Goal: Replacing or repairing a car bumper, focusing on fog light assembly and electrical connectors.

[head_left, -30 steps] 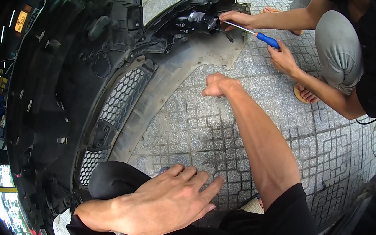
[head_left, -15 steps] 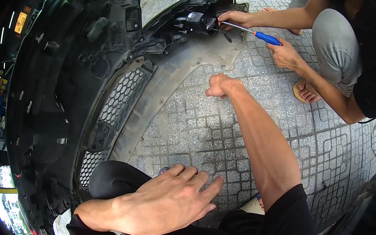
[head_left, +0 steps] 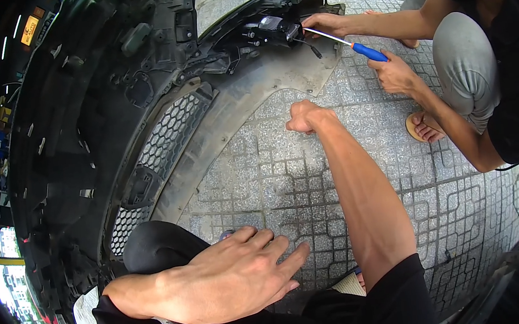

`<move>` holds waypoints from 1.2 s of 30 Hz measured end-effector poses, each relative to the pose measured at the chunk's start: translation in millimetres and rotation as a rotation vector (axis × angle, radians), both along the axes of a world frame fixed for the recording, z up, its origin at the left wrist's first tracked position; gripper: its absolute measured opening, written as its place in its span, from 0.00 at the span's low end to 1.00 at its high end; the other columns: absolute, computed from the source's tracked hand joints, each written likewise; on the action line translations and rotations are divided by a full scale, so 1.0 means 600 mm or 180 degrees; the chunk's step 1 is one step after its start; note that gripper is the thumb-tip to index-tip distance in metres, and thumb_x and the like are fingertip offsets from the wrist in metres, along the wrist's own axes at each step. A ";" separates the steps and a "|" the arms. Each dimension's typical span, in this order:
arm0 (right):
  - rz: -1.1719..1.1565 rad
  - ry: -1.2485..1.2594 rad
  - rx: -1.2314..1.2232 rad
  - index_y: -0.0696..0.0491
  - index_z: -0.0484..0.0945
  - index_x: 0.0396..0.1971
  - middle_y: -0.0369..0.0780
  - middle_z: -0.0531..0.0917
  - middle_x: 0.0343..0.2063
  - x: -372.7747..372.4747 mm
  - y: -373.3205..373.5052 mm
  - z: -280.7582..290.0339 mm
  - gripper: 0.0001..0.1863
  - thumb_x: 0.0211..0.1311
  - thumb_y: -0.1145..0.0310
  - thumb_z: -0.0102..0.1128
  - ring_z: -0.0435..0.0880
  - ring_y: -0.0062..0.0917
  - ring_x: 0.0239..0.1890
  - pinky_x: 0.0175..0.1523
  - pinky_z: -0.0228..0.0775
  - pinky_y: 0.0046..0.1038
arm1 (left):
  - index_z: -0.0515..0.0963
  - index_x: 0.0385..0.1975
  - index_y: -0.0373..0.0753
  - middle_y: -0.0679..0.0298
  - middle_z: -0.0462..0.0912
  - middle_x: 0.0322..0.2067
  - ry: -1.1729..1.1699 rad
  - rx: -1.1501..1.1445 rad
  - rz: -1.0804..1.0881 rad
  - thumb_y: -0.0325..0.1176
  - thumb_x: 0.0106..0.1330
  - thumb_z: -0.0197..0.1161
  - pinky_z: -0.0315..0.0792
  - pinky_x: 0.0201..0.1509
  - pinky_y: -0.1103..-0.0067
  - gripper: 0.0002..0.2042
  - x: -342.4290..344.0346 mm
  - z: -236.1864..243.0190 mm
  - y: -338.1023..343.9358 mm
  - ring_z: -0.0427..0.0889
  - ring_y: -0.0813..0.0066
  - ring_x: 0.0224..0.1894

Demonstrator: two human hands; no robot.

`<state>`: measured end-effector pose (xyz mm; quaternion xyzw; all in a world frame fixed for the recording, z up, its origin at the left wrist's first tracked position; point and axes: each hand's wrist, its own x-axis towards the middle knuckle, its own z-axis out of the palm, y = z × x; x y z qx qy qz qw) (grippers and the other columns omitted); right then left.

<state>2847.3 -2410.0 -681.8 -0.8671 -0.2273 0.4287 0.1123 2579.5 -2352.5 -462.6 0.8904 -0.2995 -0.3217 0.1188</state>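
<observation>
At your far left, a big black car part (head_left: 57,164) fills the side and curves up and over to the top middle. Set in it is a grey mesh (head_left: 170,128) with lots of little holes. Near the mesh's low end is your bent left knee (head_left: 157,245) in black cloth. Just right of the knee, your left hand (head_left: 230,276) has its back up and its fingers spread; its grip is let go. At the top middle, up against the big black car part, is a small black part (head_left: 271,24) with silver ribs and a short dark wire (head_left: 318,53). Below it, your right hand (head_left: 308,117) hangs over the grey tile floor (head_left: 261,181), with its fingers curled in. You cannot tell if that grip has anything inside. Farther right, you see another person's 2 hands. 1 hand (head_left: 329,26) is right beside the small black part, at the metal end of a screwdriver (head_left: 367,52). The other hand (head_left: 394,74) holds the blue handle. That person's bare foot (head_left: 425,127) is in a tan sandal, and a bent knee (head_left: 466,51) is in grey cloth.
</observation>
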 end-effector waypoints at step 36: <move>-0.0014 0.0022 -0.0041 0.54 0.79 0.68 0.45 0.78 0.70 -0.002 -0.002 -0.005 0.29 0.66 0.62 0.62 0.79 0.42 0.70 0.71 0.76 0.48 | 0.73 0.66 0.29 0.50 0.81 0.46 -0.0097 -0.0062 -0.0032 0.46 0.81 0.55 0.74 0.59 0.64 0.26 -0.001 -0.004 0.001 0.82 0.55 0.50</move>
